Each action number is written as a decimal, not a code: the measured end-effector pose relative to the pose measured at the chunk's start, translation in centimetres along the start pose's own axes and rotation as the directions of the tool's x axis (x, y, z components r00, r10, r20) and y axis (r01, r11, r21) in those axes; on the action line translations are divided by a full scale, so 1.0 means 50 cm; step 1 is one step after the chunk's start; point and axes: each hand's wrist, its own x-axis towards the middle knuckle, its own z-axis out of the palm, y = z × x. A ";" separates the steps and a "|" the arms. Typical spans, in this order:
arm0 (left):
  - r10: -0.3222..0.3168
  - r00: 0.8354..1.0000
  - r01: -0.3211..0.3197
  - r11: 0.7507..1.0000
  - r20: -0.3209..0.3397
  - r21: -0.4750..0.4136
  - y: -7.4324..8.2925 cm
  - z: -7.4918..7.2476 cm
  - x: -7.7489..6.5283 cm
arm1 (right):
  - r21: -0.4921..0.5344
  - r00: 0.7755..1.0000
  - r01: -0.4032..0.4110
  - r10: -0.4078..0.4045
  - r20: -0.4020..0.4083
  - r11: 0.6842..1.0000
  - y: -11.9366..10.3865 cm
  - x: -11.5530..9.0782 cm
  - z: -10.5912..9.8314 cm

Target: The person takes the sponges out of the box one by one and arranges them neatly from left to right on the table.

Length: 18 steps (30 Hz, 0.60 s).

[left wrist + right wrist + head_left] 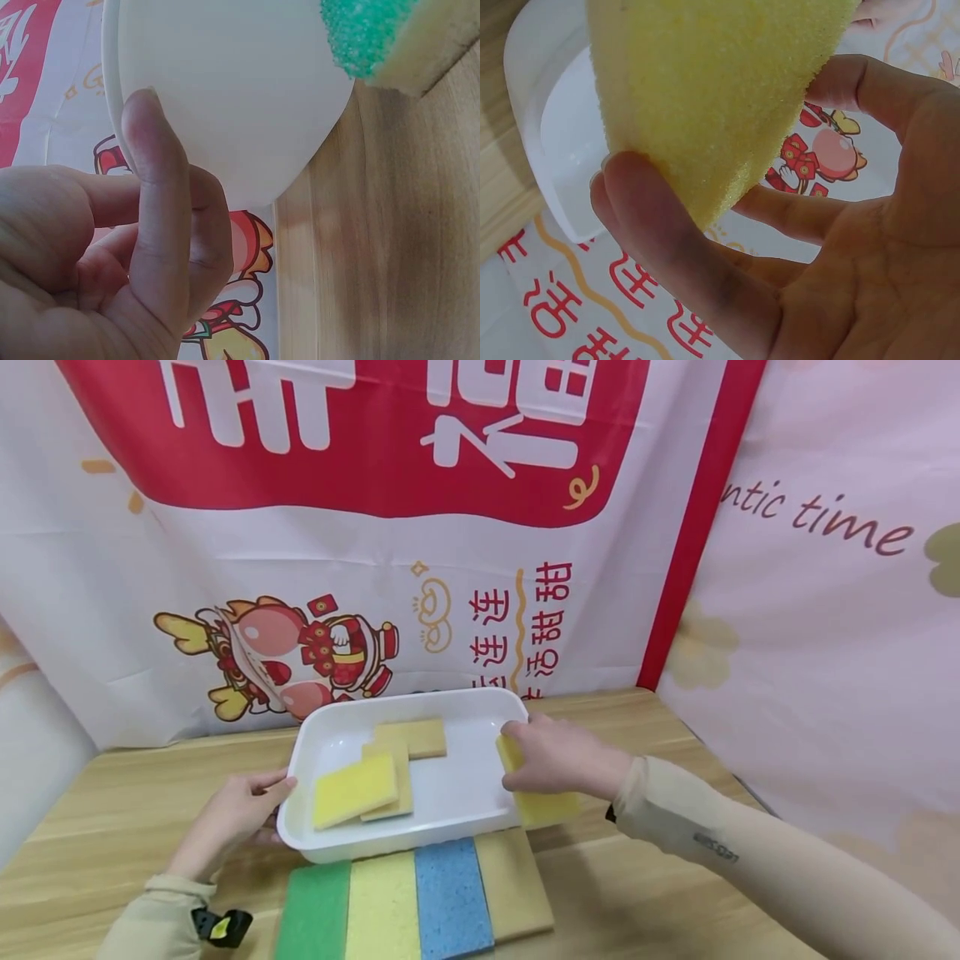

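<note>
A white rectangular tray (465, 777) stands on the wooden table with several yellow and tan sponges inside, the top yellow sponge (356, 789) leaning on a tan one. My left hand (236, 814) grips the tray's left end; in the left wrist view its fingers (161, 187) lie against the white wall. Over the tray's right end, my right hand (558, 756) holds another yellow sponge (543, 808). In the right wrist view, thumb and fingers pinch that sponge (712, 90) by its edges.
In front of the tray a green sponge (315, 906), a yellow sponge (382, 906), a blue sponge (453, 897) and a tan sponge (513, 885) lie side by side. Behind the wooden table (622, 718) hangs a printed cloth (450, 543).
</note>
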 end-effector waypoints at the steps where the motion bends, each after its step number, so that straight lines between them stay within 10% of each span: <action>1: 0.005 1.000 -0.005 1.000 0.001 -0.004 0.000 0.000 0.000 | 0.002 1.000 -0.003 0.003 -0.003 1.000 0.001 -0.001 -0.002; 18: -0.006 1.000 0.006 1.000 0.000 0.006 0.003 -0.003 -0.002 | 0.006 1.000 -0.019 0.019 -0.014 1.000 0.014 -0.043 0.001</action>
